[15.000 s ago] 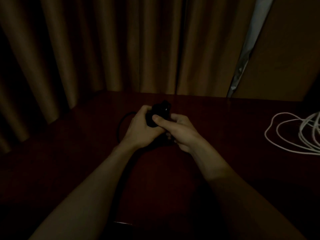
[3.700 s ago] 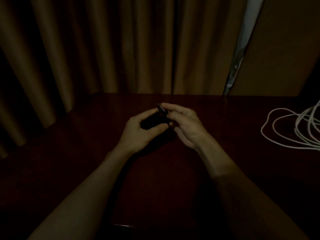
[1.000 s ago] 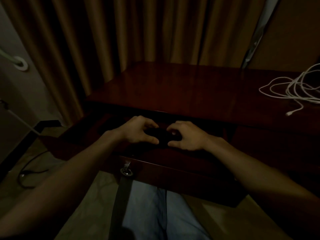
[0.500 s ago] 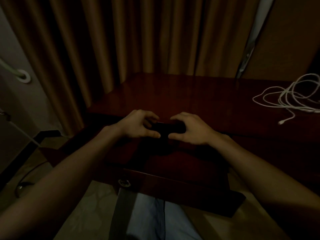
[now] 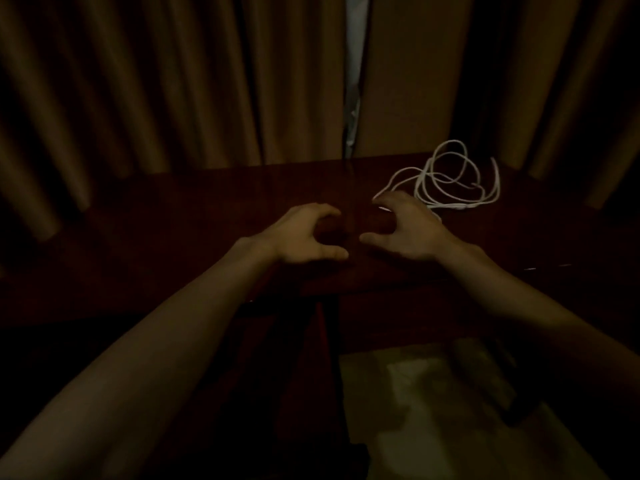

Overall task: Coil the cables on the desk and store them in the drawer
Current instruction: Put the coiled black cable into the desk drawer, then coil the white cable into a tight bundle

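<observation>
Hovering both bare hands over the dark reddish-brown wooden tabletop (image 5: 207,209), with nothing held.
The left hand (image 5: 304,237) and right hand (image 5: 405,230) sit at mid-frame with thumbs pointing toward each other. Each grip is wide, fingers half curled round nothing. A loose white cable (image 5: 421,185) lies in tangled loops on the tabletop, upper right of centre, just beyond the right hand's fingertips (image 5: 381,199); whether they touch it cannot be told. Tan pleated curtains (image 5: 173,81) hang behind.

white cable (image 5: 446,174): near end hidden behind right hand (image 5: 408,230) | forearms (image 5: 156,358): cut off at bottom edge (both)
</observation>
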